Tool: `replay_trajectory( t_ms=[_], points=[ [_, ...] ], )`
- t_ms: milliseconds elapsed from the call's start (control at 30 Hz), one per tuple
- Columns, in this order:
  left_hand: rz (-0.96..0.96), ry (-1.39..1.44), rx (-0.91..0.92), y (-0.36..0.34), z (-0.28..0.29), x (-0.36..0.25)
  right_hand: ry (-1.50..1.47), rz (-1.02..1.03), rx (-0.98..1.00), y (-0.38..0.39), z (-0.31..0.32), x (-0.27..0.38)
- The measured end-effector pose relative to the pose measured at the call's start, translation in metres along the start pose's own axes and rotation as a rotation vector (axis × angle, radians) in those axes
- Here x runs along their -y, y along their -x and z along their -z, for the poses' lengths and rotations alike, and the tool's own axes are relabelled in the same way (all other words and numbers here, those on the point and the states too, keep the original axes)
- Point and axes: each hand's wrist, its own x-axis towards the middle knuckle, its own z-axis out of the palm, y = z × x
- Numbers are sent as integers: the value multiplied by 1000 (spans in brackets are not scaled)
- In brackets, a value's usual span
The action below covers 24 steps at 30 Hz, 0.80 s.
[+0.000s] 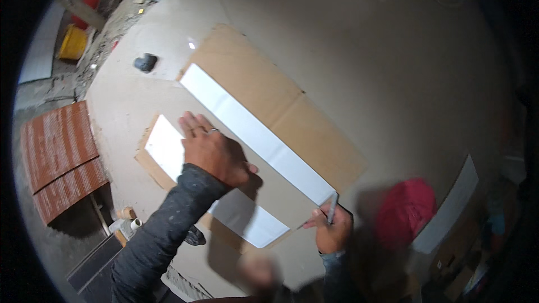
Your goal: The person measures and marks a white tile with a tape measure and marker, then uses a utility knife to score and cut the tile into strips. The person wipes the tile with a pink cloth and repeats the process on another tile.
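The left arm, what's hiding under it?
White pieces show on both sides of the left hand and dark sleeve, with brown cardboard peeking out. The middle is covered, so I can't tell whether the white pieces join.

No lettering, numbers or signs — nothing reads legibly.

A building site, apparently — rubble (pixel 122 8), yellow bucket (pixel 73 42).

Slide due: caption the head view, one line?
Left hand over lower white strip, right hand holding a slim tool near the end of upper white strip.
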Motion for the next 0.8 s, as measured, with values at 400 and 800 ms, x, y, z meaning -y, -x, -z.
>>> replay_trajectory(
  t_ms=[400,800],
  points=[
    [104,117,39,2,0,-2,67,-80,9,-3,5,2],
    [156,40,126,-2,10,-11,231,-143,79,-9,10,16]
  ],
)
